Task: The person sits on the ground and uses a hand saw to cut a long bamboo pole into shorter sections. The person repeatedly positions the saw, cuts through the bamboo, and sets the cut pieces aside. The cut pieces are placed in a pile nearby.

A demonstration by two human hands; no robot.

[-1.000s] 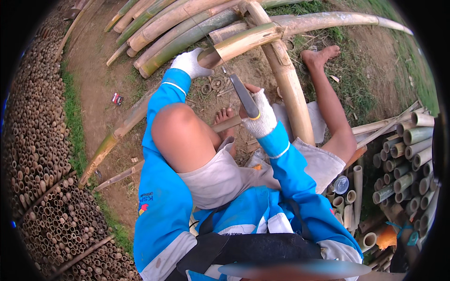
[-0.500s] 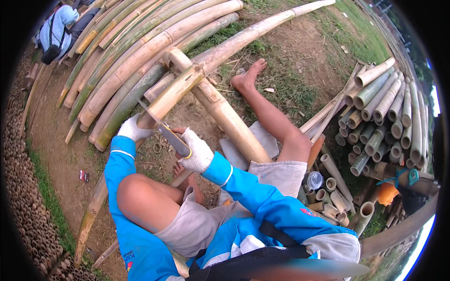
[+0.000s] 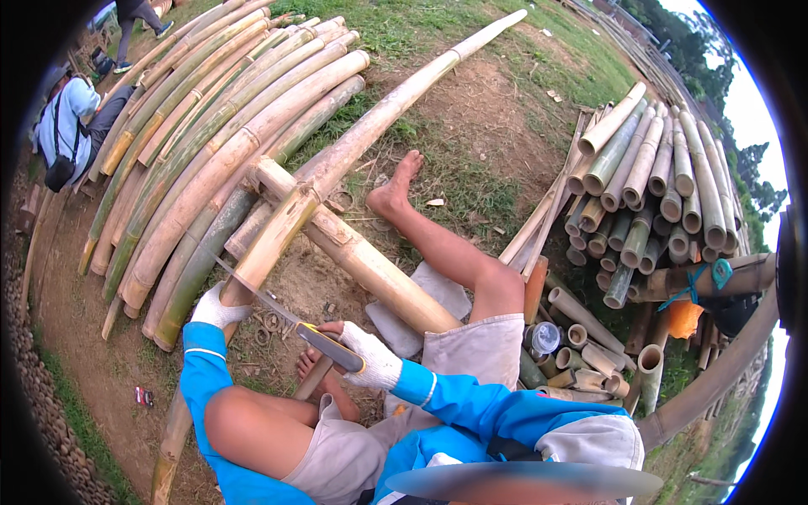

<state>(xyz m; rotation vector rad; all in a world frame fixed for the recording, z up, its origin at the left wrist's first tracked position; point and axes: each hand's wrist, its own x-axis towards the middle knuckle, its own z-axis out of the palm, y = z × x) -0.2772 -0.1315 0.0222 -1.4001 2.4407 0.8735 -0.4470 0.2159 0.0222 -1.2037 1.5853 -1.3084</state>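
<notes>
My left hand, in a white work glove, is wrapped round the lower part of a long bamboo pole. In my gloved right hand is a hand saw with a grey and yellow handle. Its thin blade lies across the pole just above my left hand, with a stretch of blade showing between pole and handle. Whether the blade has bitten into the bamboo cannot be made out. The pole rests across a thicker bamboo post, beside the post's notched upper end.
Long bamboo poles lie in a row at the far left, where a person in light blue sits. Cut bamboo tubes are stacked at the right. Short offcuts and a clear plastic cup are near my knee.
The saw handle has moved away from the pole, toward the lower right, so more blade shows. My left hand keeps its grip. The whole view has shifted a little.
</notes>
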